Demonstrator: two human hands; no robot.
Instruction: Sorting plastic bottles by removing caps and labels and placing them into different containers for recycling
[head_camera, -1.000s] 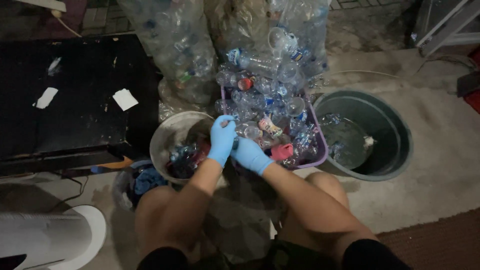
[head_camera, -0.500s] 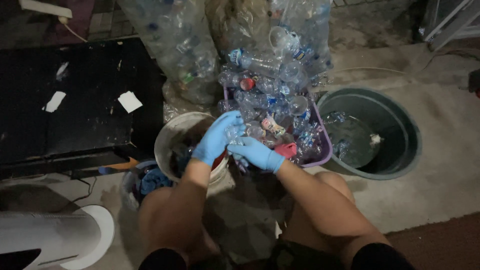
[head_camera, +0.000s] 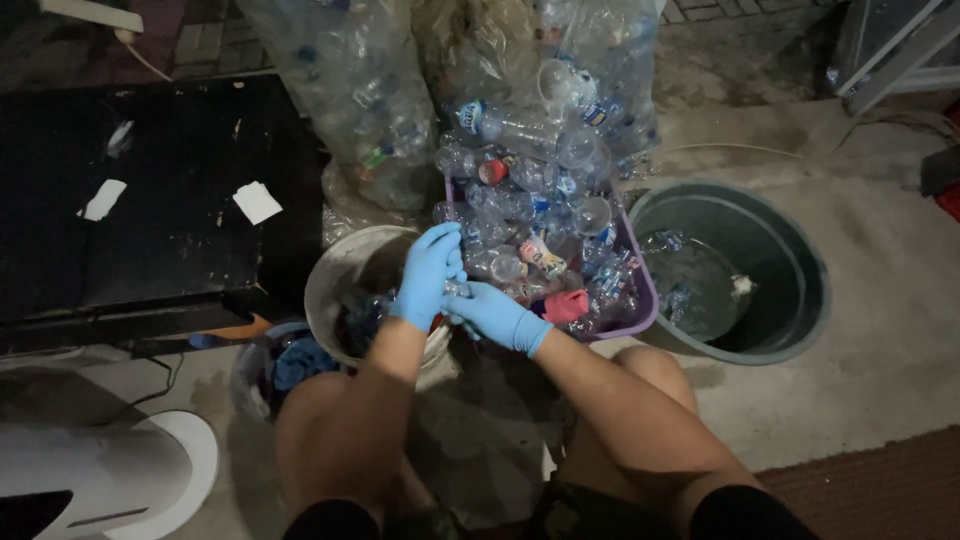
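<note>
Currently, head view: left hand (head_camera: 428, 277) and right hand (head_camera: 493, 314), both in blue gloves, close together on a small clear plastic bottle (head_camera: 457, 290), held over the near rim of the pale bucket (head_camera: 330, 275), presumably so scraps drop in. Purple basin (head_camera: 645, 290) behind is heaped with clear bottles, blue-banded labels. Grey tub (head_camera: 800, 300) at right holds few.
</note>
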